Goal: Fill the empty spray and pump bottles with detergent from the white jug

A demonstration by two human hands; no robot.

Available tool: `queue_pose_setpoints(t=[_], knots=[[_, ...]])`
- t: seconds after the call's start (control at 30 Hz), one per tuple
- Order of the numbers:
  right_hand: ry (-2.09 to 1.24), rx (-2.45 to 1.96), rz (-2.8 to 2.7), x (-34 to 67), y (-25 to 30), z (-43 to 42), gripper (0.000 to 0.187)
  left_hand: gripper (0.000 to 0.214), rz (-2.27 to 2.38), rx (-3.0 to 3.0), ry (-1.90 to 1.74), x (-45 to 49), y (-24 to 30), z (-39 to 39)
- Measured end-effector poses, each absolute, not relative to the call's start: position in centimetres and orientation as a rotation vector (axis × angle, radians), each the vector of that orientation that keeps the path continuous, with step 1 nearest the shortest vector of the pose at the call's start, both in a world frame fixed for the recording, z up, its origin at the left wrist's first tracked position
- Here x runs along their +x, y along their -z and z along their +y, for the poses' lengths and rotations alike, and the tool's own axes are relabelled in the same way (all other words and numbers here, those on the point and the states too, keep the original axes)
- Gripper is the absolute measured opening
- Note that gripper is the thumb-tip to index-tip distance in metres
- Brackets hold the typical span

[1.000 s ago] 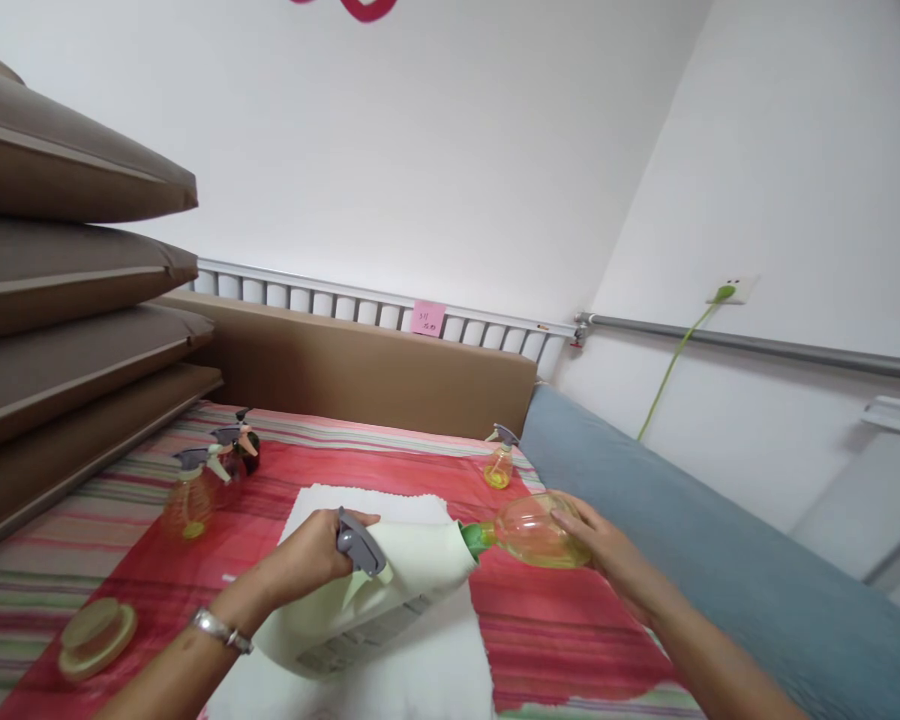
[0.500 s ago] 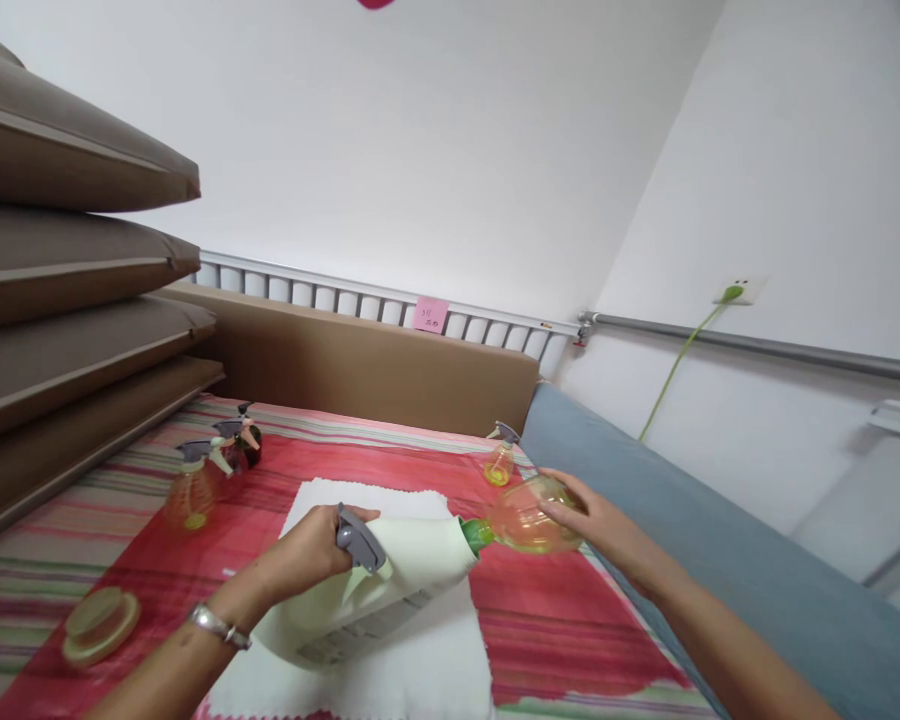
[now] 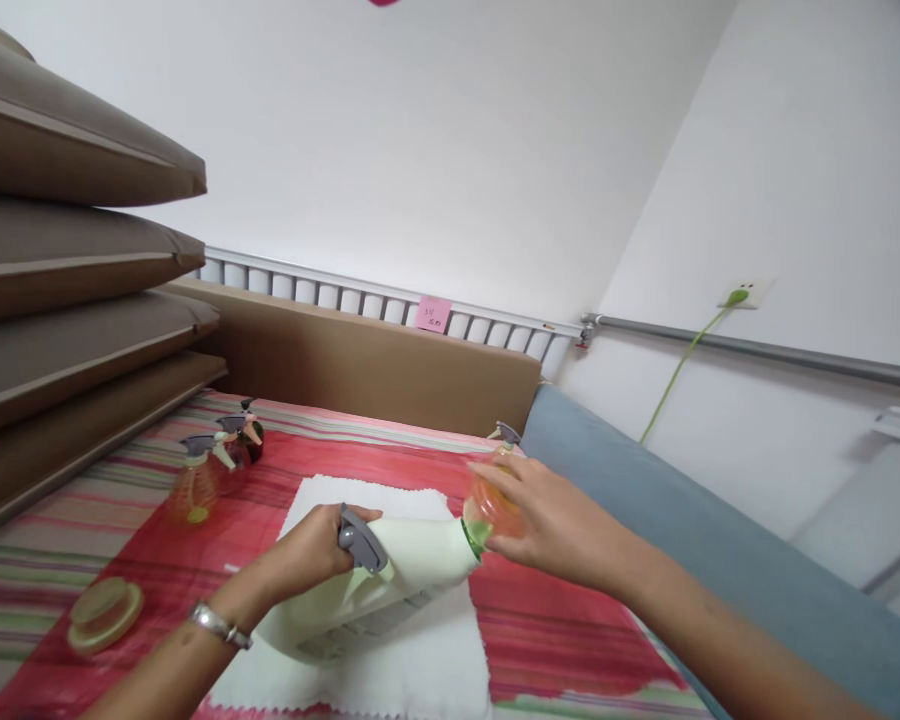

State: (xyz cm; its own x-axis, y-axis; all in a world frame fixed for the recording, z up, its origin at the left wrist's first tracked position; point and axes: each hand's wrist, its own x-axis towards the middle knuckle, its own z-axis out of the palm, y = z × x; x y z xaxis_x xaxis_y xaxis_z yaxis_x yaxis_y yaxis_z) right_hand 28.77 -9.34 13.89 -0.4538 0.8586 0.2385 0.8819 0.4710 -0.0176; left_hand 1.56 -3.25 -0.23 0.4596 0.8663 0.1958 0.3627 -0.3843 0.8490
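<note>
The left hand (image 3: 319,550) is closed on a grey spray head (image 3: 361,542), up against the tilted pale jug (image 3: 420,555). At the jug's two o'clock, the right hand (image 3: 551,510) wraps an orange clear bottle (image 3: 489,508) at the jug's green mouth. Under the jug lies white cloth (image 3: 439,675). Farther out, a round cap (image 3: 105,613) sits at nine o'clock, three spray bottles (image 3: 196,488) at ten.

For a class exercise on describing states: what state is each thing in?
Left hand, gripping jug and trigger head
Right hand, around orange bottle
Jug, tilted, uncapped
Orange bottle, at jug's mouth
Trigger head, held
Left spray bottles, upright
Far spray bottle, upright, mostly hidden
Lid, lying flat
White cloth, spread out
Plug, in socket
Cushions, stacked
</note>
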Motion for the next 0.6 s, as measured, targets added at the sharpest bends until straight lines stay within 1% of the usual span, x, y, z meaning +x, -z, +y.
queue_pose_setpoints(t=[0.13,0.33,0.47,0.6], knots=[[0.174,-1.466,-2.583,28.1,-14.2,-9.3,0.058,0.059,1.053,1.944,-0.85,1.3,0.1,-3.4],[-0.055,-1.496,-2.486,28.9,-14.4,-8.8,0.064,0.058,1.03,1.923,-0.87,1.0,0.3,-3.5],[-0.156,-1.504,-2.321,30.5,-14.2,-8.0,0.062,0.06,1.039,1.906,-0.883,0.5,0.5,-3.5],[-0.23,-1.596,-2.145,32.0,-13.5,-7.2,0.064,0.061,1.043,1.892,-0.896,0.0,0.7,-3.4]])
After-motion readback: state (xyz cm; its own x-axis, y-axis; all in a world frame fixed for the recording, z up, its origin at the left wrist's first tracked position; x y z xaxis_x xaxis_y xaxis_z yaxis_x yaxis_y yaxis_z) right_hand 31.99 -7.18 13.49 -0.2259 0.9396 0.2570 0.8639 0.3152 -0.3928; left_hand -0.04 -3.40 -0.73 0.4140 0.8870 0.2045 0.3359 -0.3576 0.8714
